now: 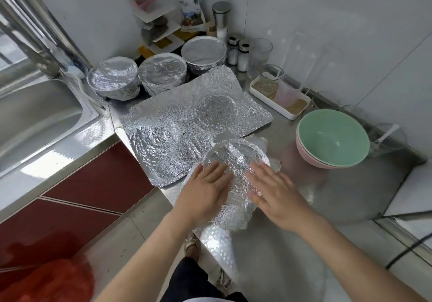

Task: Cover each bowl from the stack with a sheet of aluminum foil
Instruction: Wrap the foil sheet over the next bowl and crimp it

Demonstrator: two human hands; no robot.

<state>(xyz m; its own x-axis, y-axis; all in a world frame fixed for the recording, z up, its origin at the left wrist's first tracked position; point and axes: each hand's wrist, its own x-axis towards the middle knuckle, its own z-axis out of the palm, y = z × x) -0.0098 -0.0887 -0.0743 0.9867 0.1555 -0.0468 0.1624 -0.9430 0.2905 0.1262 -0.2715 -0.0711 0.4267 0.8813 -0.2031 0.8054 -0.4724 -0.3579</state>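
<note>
Two bare forearms reach up from the bottom edge to a steel counter (327,196), where the left hand (205,184) and the right hand (273,189) lie side by side, fingers straight and flat, pressing on a crinkled foil sheet (233,154). It is draped over a bowl near the counter's front edge; the bowl itself is hidden under it. Just behind and to the left, a large flat foil (187,119) lies spread out, creased with round imprints. To the right, well clear of the hands, stands the stack of bare bowls (332,138), a green one nested in pink. Along the back sit three bowls already covered: the left wrapped bowl (114,79) beside the sink (35,114), the middle wrapped bowl (162,72), and the back wrapped bowl (204,52) nearest the wall. A white tray (268,104) holding glassware sits between the stack and the wall
</note>
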